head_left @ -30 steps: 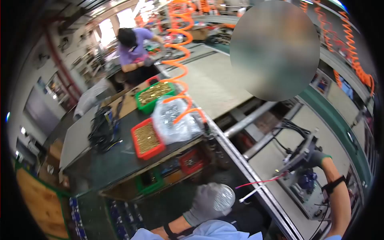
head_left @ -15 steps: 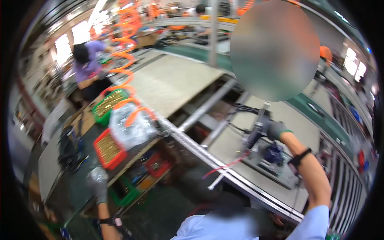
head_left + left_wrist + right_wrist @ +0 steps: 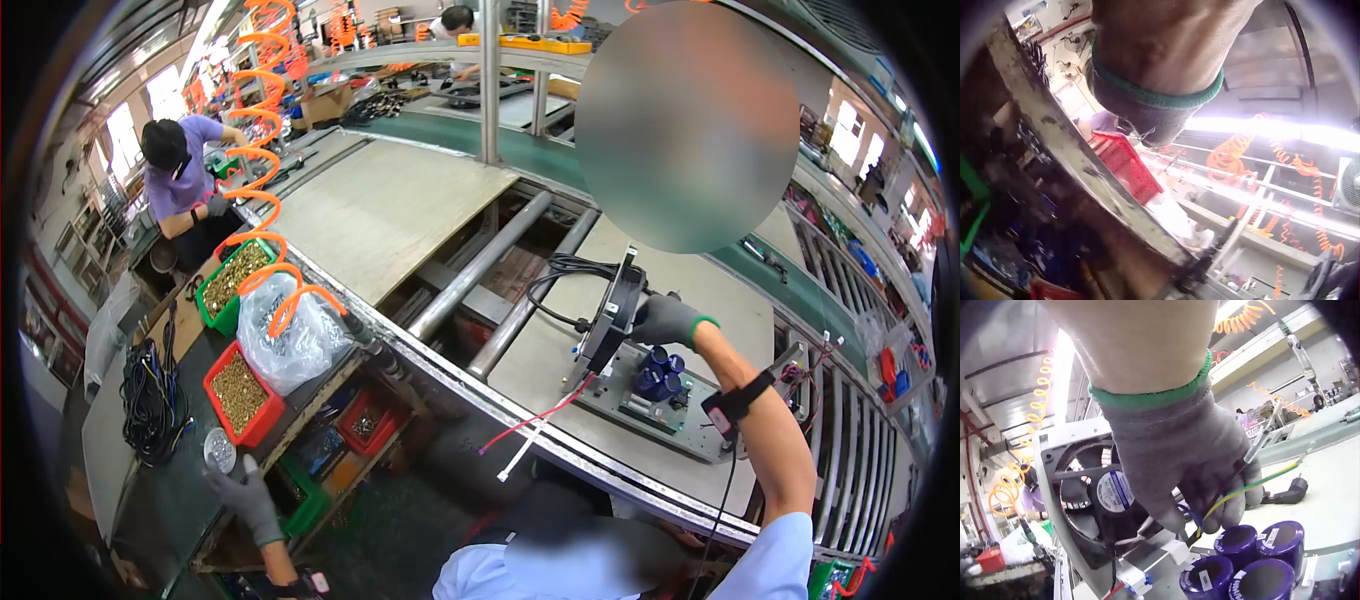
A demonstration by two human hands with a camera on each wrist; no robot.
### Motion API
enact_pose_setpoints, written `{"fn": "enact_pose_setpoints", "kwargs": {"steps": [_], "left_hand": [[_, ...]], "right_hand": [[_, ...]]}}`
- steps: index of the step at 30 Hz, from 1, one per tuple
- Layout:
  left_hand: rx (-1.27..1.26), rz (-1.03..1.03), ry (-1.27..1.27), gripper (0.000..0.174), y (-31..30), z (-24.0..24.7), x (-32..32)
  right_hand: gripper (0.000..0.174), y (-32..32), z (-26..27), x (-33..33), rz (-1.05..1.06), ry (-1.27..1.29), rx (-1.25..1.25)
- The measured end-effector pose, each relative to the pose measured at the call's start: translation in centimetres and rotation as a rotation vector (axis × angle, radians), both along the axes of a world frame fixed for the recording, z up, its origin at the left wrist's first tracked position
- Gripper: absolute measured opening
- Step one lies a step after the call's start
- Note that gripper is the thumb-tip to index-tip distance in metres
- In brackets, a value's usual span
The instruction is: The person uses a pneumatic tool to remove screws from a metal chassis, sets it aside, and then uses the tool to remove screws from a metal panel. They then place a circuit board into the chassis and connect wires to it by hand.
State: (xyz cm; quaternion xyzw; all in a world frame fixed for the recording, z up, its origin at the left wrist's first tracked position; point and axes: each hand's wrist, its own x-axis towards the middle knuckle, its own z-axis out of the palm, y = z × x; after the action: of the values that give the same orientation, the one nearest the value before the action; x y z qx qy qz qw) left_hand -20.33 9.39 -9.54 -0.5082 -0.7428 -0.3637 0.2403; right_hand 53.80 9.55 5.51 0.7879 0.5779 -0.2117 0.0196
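Observation:
My gloved left hand (image 3: 250, 500) is at the front edge of the dark bench, thumb and fingers spread beside a round clear dish (image 3: 220, 450) of small shiny parts. The dish stands on the bench, the fingertips right at its rim. My gloved right hand (image 3: 668, 320) grips an upright panel with a black fan (image 3: 1088, 494), over a flat metal base (image 3: 690, 430). On the base are purple capacitors (image 3: 1263, 578). A green-yellow wire (image 3: 1254, 485) runs across the right fingers. Red and white leads (image 3: 540, 412) hang from the panel.
A red bin (image 3: 240, 395) and a green bin (image 3: 235, 285) hold brass parts, beside a plastic bag (image 3: 290, 330). Black cables (image 3: 150, 400) lie at left. An orange coiled hose (image 3: 265, 160) hangs over the bench. Rollers (image 3: 480, 265) cross a gap. Another person (image 3: 180, 170) works at far left.
My left hand has carried the dish from near my body to the bench at left, and its fingers have loosened around it. The right hand stays at the fan panel; the head view has turned right.

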Motion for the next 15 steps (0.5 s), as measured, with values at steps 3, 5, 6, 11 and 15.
{"fn": "enact_pose_setpoints", "kwargs": {"steps": [3,5,6,11,15], "left_hand": [[0.065,-0.308,-0.029,0.058,-2.8,2.1,9.2],[0.043,-0.575,-0.212,0.046,-4.4,4.3,17.2],[-0.095,-0.762,-0.378,0.042,-5.7,5.7,20.9],[-0.489,-1.534,-0.879,0.034,-9.2,6.5,38.4],[-1.01,-1.616,-1.131,0.06,-7.0,8.1,49.4]], "right_hand": [[0.031,-1.1,1.6,1.1,-0.018,0.14,-0.009],[0.03,-1.4,1.7,2.4,-0.082,0.193,-0.051],[0.03,-1.6,1.8,2.3,-0.089,0.17,-0.056],[0.031,-4.1,3.1,-0.4,-0.097,0.106,-0.034],[0.033,-5.4,1.6,0.0,0.013,-0.02,0.103]]}}
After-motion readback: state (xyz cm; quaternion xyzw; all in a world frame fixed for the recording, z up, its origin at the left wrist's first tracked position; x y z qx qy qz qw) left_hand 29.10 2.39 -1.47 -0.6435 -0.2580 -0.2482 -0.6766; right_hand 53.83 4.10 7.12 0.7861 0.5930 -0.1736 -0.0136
